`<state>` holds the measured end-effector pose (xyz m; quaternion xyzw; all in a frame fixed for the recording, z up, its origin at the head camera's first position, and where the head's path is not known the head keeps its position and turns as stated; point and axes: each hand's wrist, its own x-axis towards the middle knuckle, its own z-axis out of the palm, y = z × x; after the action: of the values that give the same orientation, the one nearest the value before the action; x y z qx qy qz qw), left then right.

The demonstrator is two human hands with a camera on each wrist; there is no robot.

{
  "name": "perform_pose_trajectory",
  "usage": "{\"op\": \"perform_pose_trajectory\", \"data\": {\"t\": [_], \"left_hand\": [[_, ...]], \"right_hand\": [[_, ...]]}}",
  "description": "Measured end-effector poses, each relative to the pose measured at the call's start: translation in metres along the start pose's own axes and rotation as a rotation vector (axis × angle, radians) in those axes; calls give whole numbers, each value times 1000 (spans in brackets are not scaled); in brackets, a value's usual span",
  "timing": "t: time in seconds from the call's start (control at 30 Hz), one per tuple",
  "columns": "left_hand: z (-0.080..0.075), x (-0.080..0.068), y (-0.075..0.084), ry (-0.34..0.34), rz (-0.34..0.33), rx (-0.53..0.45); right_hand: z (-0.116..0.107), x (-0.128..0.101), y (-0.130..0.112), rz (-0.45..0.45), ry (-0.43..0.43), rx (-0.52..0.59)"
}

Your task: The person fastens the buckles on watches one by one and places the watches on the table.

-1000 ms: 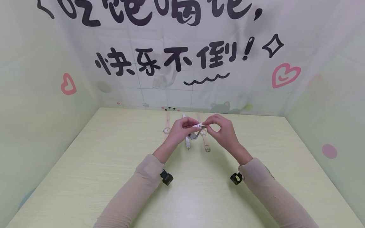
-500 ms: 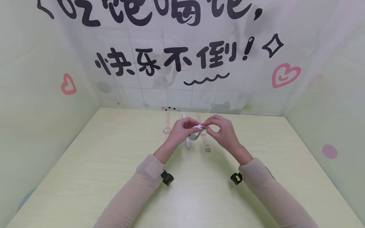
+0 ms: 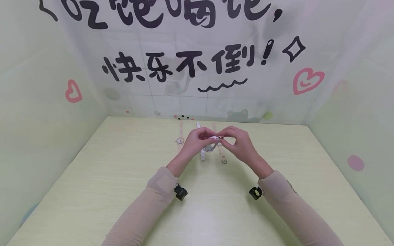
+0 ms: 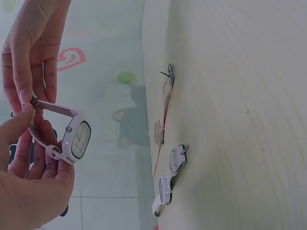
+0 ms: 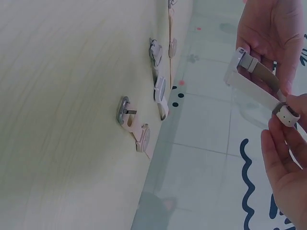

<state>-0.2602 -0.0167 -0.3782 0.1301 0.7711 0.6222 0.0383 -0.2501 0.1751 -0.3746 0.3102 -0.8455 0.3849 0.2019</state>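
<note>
Looking down from the head view, we see our left hand [image 3: 197,139] and right hand [image 3: 238,141] meeting above the far middle of the table [image 3: 123,177], each pinching one end of a white watch [image 3: 212,138] so that its strap hangs in a loop between them, lifted clear of the surface, which we judge gives both sets of fingertips room to work the two strap ends together. Beneath and beside the hands lie three more watches, straps stretched flat and roughly parallel: a pink watch [image 3: 180,136] to the left, a second white watch [image 3: 203,152] under the hands, and a beige watch [image 3: 222,153] to the right. That makes four watches in all, one held and three lying. From the left wrist view, the held watch's face [image 4: 81,140] rests against our left fingers, thumb and forefinger nipping the strap near the top, while the right hand's fingertips [image 4: 26,93] close on the same spot; only two of the lying watches show here at the table edge. From the right wrist view, our right fingers pinch the strap's tip with its keeper loop [image 5: 287,114], and the left hand grips the buckle end [image 5: 242,60]; three watches lie flat on the table.
</note>
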Motion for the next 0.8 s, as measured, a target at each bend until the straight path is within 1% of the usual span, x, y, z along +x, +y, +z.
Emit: {"op": "perform_pose_trajectory", "data": {"t": [0.07, 0.13, 0.23, 0.33, 0.4, 0.5, 0.57, 0.63, 0.67, 0.73, 0.8], "left_hand": [[0, 0, 0, 2, 11, 6], [0, 1, -1, 5, 25, 17], [0, 1, -1, 7, 44, 35], [-1, 0, -1, 37, 93, 88], [-1, -1, 1, 81, 141, 162], [0, -5, 8, 153, 203, 330], [2, -8, 12, 191, 221, 464], [4, -11, 17, 206, 228, 566], [5, -11, 18, 209, 229, 601], [6, -13, 19, 212, 228, 634], [7, -14, 20, 207, 220, 624]], "right_hand": [[1, -1, -1, 22, -18, 25], [3, -2, -2, 49, -17, 38], [6, -3, -4, 53, 29, 39], [6, -2, -5, 33, 92, 31], [6, -1, -5, 22, 129, 25], [6, -1, -5, 16, 171, 17], [6, -1, -6, 8, 186, 8], [7, -2, -6, -4, 202, -1], [8, -2, -6, -10, 209, -5], [9, -3, -6, -22, 222, -13], [12, -4, -5, -34, 229, -19]]}}
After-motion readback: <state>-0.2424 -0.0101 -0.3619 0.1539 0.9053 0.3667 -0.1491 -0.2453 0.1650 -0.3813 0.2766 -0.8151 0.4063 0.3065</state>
